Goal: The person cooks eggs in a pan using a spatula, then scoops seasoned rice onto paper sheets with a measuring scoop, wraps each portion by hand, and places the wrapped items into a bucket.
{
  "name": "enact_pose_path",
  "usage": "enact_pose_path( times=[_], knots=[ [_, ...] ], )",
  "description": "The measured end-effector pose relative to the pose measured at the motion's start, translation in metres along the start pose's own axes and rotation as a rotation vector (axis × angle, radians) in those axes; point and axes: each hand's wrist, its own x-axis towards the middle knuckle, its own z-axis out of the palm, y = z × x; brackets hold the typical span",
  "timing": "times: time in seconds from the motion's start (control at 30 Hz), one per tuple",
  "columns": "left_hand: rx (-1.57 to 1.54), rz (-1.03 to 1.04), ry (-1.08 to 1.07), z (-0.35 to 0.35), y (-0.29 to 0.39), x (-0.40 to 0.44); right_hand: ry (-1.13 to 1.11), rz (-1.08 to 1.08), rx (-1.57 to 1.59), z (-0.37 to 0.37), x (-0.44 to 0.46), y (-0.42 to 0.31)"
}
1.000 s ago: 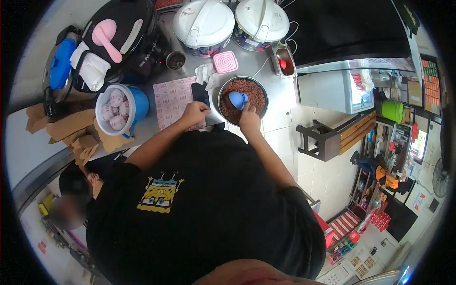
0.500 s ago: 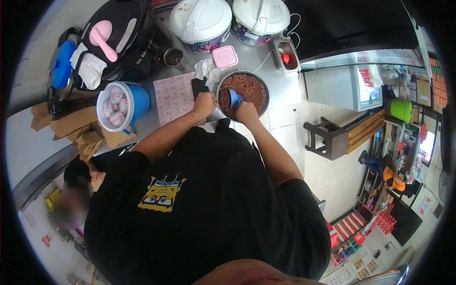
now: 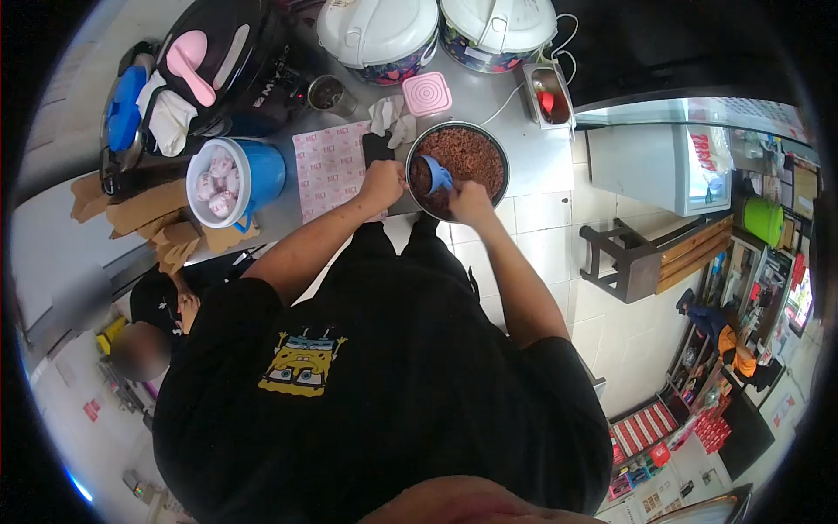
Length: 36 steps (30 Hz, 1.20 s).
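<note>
A round metal pot point(image 3: 502, 157) full of brown, crumbly food, perhaps cooked rice, stands at the near edge of the counter. My right hand point(image 3: 471, 203) is closed around the handle of a blue scoop point(image 3: 439, 175), its cup down in the food by the pot's left wall. At the pot's left side, my left hand point(image 3: 382, 185) is closed on the rim or a handle there; its fingertips are partly hidden. Left of this hand lies a pink-and-white printed paper sheet point(image 3: 327, 170), with a dark flat item point(image 3: 376, 150) along its right edge.
A blue bucket point(image 3: 262, 175) of wrapped balls stands left. Behind are a metal cup point(image 3: 330, 94), a white cloth point(image 3: 386, 112), a pink square lid point(image 3: 427, 93) and two white-lidded containers point(image 3: 380, 31). A metal tray point(image 3: 559, 112) sits right. Another person point(image 3: 161, 301) is at lower left.
The view has shifted, so the counter items appear slightly to the right. In the pot, the scoop has turned and sits closer to the left wall. Both hands keep their holds.
</note>
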Motion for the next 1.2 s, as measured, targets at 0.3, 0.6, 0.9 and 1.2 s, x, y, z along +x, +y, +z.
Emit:
enact_pose_path(
  times=[0.3,0.6,0.9,1.2],
  knots=[
    [0.014,-0.047,0.028,-0.017,-0.056,-0.043,-0.123,0.159,0.379,-0.063,-0.013,0.058],
    [0.298,-0.568,-0.081,-0.035,-0.219,-0.099,-0.206,0.214,0.725,-0.07,-0.05,-0.043],
    [0.143,-0.632,-0.217,-0.03,-0.247,-0.105,0.057,-0.375,-0.222,0.096,0.025,-0.144],
    [-0.038,-0.64,-0.181,-0.022,-0.276,-0.118,-0.099,-0.445,-0.502,0.219,0.017,-0.128]
  ],
)
